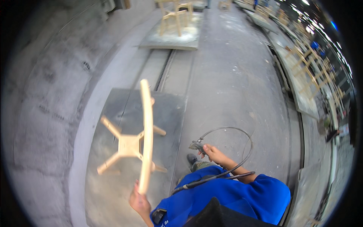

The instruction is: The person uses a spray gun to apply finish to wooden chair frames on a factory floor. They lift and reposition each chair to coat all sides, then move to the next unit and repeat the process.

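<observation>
A pale wooden frame [128, 146] with a small square middle and several splayed legs stands on a grey flat platform [99, 109], left of me. Across its right side runs a long, slightly curved wooden bar [148, 132], nearer to the camera; whether it is joined to the frame I cannot tell. My left hand [140, 199] is closed around the near end of that bar. On the right, my right hand [211, 151] grips a dark spray gun [197, 146], its nozzle toward the frame. A black hose [247, 138] loops from the gun back across my right arm.
Ahead, another platform [170, 44] carries a wooden chair [176, 17]. A floor track [165, 70] runs between the two platforms. At the right, a line of platforms [302, 96] bears several wooden chair frames [308, 68]. A grey wall [49, 87] rises at the left.
</observation>
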Demonstrator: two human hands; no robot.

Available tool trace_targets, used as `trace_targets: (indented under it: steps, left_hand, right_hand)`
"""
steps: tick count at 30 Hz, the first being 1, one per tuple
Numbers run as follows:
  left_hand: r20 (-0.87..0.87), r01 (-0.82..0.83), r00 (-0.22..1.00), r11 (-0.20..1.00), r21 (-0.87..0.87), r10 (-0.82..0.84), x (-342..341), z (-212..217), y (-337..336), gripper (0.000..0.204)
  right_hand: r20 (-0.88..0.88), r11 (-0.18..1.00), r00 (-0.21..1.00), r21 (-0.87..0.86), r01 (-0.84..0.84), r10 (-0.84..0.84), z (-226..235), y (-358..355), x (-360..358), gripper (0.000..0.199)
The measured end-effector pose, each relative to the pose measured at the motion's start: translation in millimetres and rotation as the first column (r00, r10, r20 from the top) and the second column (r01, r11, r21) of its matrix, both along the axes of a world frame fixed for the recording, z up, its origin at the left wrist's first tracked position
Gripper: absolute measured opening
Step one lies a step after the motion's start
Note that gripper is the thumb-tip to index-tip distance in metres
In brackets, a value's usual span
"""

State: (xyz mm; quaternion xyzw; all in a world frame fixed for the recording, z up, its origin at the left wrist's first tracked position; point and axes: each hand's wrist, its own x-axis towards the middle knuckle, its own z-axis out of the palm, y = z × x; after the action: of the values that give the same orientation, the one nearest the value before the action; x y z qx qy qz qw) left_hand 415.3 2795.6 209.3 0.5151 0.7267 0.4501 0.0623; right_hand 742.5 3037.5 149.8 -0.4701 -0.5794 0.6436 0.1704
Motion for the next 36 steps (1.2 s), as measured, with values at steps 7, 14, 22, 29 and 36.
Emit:
trace_targets:
  steps: [7,14,22,29,36]
  left_hand:
    - [-0.282,0.122,0.959,0.911,0.394,-0.007,41,-9,113,0.069]
    - [-0.031,-0.147,0.986,0.933,0.329,0.166,14,26,308,0.088]
    - [0.117,-0.119,0.986,0.993,0.021,0.116,13,-38,285,0.039]
    - [0.558,0.041,0.795,0.896,-0.443,0.240,37,-150,132,0.040]
    - [0.810,0.215,0.498,0.860,-0.462,0.310,98,-187,19,0.045]
  right_hand:
    - [-0.177,0.975,0.984,0.223,0.017,0.024,6,53,-15,0.054]
    - [-0.425,0.825,0.900,0.473,0.309,-0.093,63,140,-17,0.061]
    - [-0.532,0.853,0.843,0.405,0.329,-0.073,122,166,-16,0.088]
    - [-0.551,0.949,0.832,0.222,0.226,-0.069,104,149,-22,0.102]
    - [-0.556,0.919,0.817,0.226,0.323,-0.151,79,160,-22,0.109]
